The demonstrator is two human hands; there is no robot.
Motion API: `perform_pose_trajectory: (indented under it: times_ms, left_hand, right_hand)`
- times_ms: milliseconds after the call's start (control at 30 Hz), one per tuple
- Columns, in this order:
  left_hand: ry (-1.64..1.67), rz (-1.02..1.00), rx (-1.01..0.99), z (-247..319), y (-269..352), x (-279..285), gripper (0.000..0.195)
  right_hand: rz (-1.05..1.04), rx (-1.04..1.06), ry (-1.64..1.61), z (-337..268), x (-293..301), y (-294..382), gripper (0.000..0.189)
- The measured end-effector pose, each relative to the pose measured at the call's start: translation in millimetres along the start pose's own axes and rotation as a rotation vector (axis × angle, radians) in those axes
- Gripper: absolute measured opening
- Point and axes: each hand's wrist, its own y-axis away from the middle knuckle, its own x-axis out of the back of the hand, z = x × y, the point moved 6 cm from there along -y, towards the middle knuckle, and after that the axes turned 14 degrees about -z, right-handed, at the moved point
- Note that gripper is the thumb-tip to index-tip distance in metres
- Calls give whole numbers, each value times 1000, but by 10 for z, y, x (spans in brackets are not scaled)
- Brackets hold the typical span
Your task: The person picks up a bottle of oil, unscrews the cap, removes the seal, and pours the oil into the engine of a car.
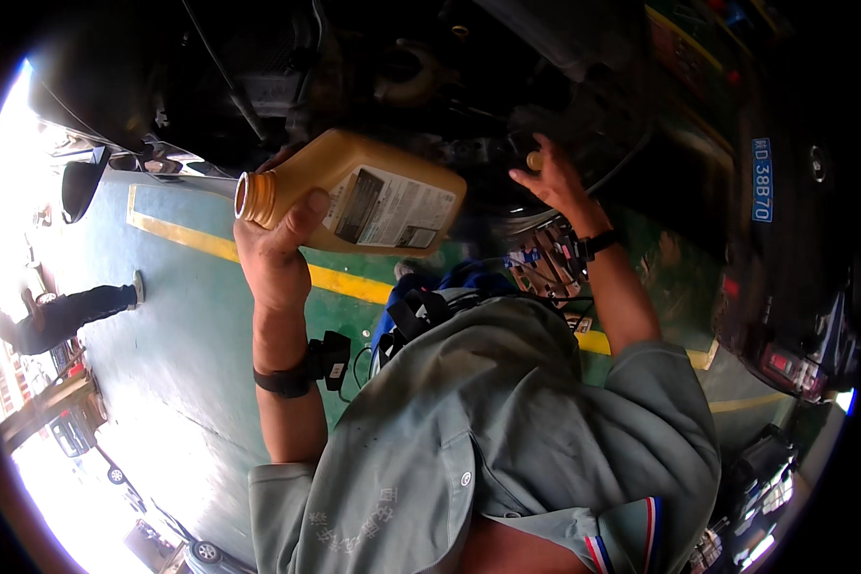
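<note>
My left hand (280, 244) grips a gold plastic jug (380, 168), its thumb on the side by a printed label. The jug lies tilted on its side, its uncapped threaded neck pointing left. Its mouth shows orange inside. My right hand (556, 183) is to the right of the jug, apart from it. Between its thumb and fingers is a small round yellow cap (535, 160). Both hands are at the near edge of a dark car engine bay (416, 118), where most parts are lost in shadow.
A thin rod (226, 75) slants across the engine bay. Below my right wrist is a brown case or tray (545, 265) with tools or parts. A dark car (775, 287) stands at right. At left, a person (72, 316) is on the green floor (194, 308), marked with a yellow line (351, 284).
</note>
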Motion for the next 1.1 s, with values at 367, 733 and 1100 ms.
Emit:
perform_pose_trajectory:
  times_ms: [367,733,1100]
  left_hand:
    - [-39,-12,15,236,-81,-124,47]
    - [198,-217,-63,529,0,-415,53]
    - [782,-656,234,-344,294,-954,81]
  right_hand:
    - [19,494,64,-2531,217,620,121]
    - [28,527,-607,-2717,524,554,118]
    - [-435,766,-1610,-2673,862,637,117]
